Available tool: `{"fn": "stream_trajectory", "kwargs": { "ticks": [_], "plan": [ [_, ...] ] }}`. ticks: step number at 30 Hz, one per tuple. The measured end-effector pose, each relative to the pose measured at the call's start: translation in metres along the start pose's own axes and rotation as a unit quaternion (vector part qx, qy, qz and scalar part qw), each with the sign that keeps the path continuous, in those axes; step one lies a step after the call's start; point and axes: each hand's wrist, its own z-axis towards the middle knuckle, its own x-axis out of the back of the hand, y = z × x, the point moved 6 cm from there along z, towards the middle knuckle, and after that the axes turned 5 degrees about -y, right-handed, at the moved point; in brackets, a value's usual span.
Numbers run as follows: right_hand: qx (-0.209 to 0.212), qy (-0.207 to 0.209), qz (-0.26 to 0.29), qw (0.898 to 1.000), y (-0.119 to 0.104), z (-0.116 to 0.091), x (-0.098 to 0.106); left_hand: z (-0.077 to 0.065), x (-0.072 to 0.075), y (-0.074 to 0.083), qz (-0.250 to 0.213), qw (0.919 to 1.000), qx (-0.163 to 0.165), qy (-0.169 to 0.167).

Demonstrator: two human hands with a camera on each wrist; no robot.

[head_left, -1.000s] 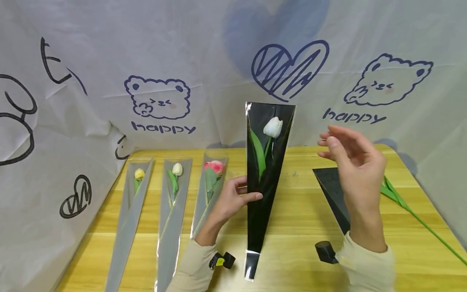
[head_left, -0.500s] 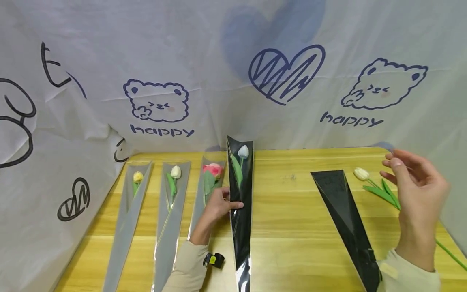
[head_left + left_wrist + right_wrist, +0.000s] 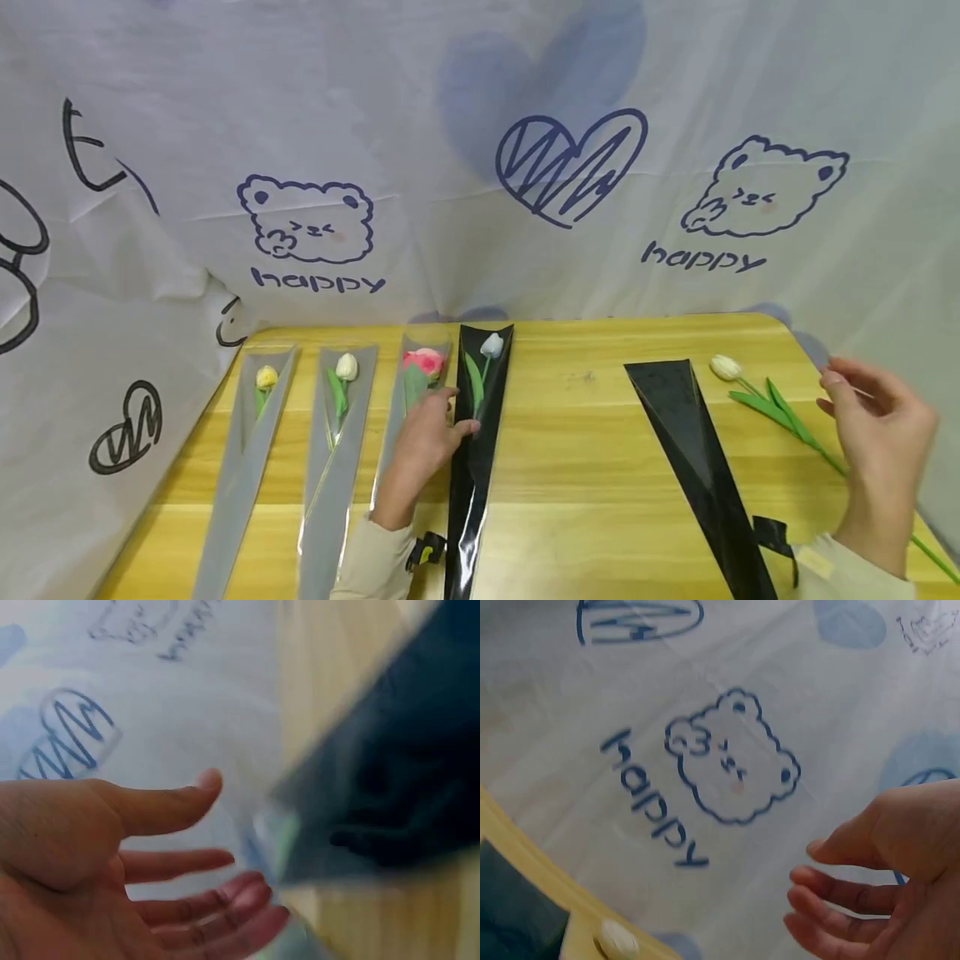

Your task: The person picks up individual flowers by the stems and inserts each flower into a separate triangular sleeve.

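A white tulip (image 3: 491,345) in a black flower sleeve (image 3: 471,492) lies on the table beside the grey sleeves. My left hand (image 3: 422,435) is at the sleeve's left edge, its thumb overlapping the black film in the head view. The left wrist view shows that hand's fingers (image 3: 225,930) extended, with nothing between them and the thumb and the blurred dark sleeve (image 3: 390,765) beyond. Over the table's right side my right hand (image 3: 883,429) hovers with loosely bent fingers, holding nothing. Nearest to it is a loose white tulip (image 3: 726,367) with a long green stem.
Three grey sleeves lie in a row at left, holding a yellow tulip (image 3: 266,377), a white tulip (image 3: 347,367) and a pink flower (image 3: 424,362). Another black sleeve (image 3: 693,442) lies right of centre. A printed white cloth (image 3: 420,150) hangs behind the wooden table (image 3: 570,467).
My left hand has lowered the black sleeve with its tulip leftward onto the table, beside the pink flower, and its grip has loosened. My right hand has moved to the right and down.
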Motion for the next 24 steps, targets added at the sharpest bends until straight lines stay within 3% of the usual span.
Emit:
{"fn": "stream_trajectory", "kwargs": {
  "ticks": [3,5,7,11,16,20,24],
  "plan": [
    [-0.017,-0.007,-0.139,0.990,0.010,0.008,0.006,0.006,-0.010,0.030,-0.006,0.9979,-0.058,-0.026],
    [-0.026,-0.025,-0.216,0.976,0.017,0.012,0.010,0.015,-0.029,0.052,-0.012,0.9946,-0.083,-0.061],
    [-0.024,-0.042,-0.259,0.965,0.023,0.016,0.014,0.025,-0.054,0.074,-0.007,0.9917,-0.093,-0.089],
    [-0.030,-0.086,-0.292,0.952,0.041,0.020,0.020,0.039,-0.110,0.111,0.036,0.9892,-0.088,-0.112],
    [-0.053,-0.135,-0.320,0.936,0.067,0.020,0.020,0.044,-0.162,0.144,0.154,0.9809,-0.043,-0.111],
    [-0.051,-0.162,-0.330,0.929,0.079,0.022,0.018,0.046,-0.189,0.162,0.268,0.9589,-0.004,-0.094],
    [-0.033,-0.193,-0.339,0.920,0.084,0.025,0.016,0.046,-0.202,0.168,0.344,0.9356,0.019,-0.076]
  ]
}}
